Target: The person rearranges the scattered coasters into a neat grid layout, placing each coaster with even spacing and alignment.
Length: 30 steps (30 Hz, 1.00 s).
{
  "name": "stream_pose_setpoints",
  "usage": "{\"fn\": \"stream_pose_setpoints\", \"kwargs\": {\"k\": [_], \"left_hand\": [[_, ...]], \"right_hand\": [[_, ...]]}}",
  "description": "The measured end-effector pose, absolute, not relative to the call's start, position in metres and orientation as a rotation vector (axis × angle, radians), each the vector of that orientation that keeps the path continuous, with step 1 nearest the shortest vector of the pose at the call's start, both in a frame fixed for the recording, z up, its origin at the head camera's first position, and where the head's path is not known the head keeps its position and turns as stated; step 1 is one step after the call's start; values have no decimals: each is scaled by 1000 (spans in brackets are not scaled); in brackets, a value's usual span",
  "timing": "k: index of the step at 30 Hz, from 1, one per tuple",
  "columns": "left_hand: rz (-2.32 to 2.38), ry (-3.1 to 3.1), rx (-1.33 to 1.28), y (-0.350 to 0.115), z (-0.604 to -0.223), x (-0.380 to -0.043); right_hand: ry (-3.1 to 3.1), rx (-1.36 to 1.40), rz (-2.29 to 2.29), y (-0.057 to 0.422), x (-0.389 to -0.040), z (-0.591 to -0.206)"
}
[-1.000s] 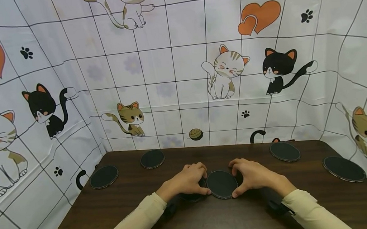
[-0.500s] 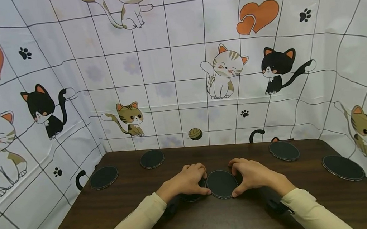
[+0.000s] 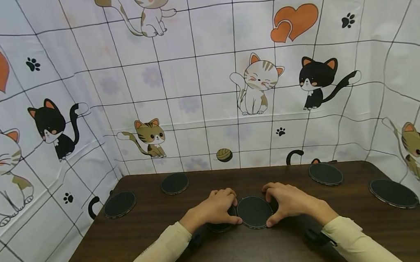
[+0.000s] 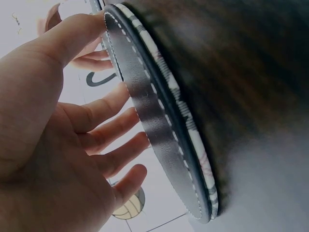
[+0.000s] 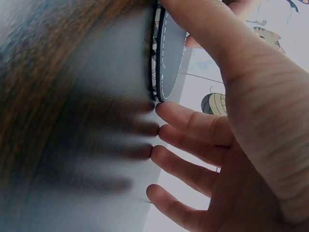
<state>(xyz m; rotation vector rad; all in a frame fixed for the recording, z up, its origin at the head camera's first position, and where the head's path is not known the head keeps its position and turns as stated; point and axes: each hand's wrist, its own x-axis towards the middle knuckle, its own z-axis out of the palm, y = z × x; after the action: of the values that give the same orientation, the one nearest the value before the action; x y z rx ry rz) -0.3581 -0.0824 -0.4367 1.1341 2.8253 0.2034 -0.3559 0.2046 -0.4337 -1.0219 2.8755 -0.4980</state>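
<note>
A round dark coaster [image 3: 254, 212] with a stitched rim lies flat at mid-table between my hands. Left of it lies a second coaster [image 4: 149, 101], largely covered by my left hand [image 3: 217, 206] in the head view; its edge shows a pale printed pattern. My left hand arches over that coaster, thumb tip at its rim where the two coasters meet, fingers loosely bent. At the middle coaster's right side, my right hand [image 3: 288, 200] has its thumb by the near rim. Its index fingertip [image 5: 166, 109] is at the edge, and the other fingertips rest on the table.
More dark coasters lie farther out: a far-left one [image 3: 120, 204], a back-left one [image 3: 175, 183], a back-right one [image 3: 326, 173] and a far-right one [image 3: 394, 193]. The brown wooden table [image 3: 130, 244] meets a cat-printed curtain [image 3: 215, 106] behind.
The head view shifts very slightly. Hands and coasters stay in place.
</note>
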Motion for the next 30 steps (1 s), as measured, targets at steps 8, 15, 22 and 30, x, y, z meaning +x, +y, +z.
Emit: {"fn": "stream_pose_setpoints", "kwargs": {"k": [8,15,22,30], "left_hand": [[206,2811,1132,-81,-435,-358],[244,2815,1114,-83,-433,-360],[267,2828,1116,-84,-432,-361],[308,2809,1103,-82,-438,-358]], "right_hand": [[2872,-1020,-520,207,-355,-433],[2877,-1014,-510,204,-358,-430],[2876,-1025,-509,203,-358,-428],[2772,-986,-642,210,-355,-428]]}}
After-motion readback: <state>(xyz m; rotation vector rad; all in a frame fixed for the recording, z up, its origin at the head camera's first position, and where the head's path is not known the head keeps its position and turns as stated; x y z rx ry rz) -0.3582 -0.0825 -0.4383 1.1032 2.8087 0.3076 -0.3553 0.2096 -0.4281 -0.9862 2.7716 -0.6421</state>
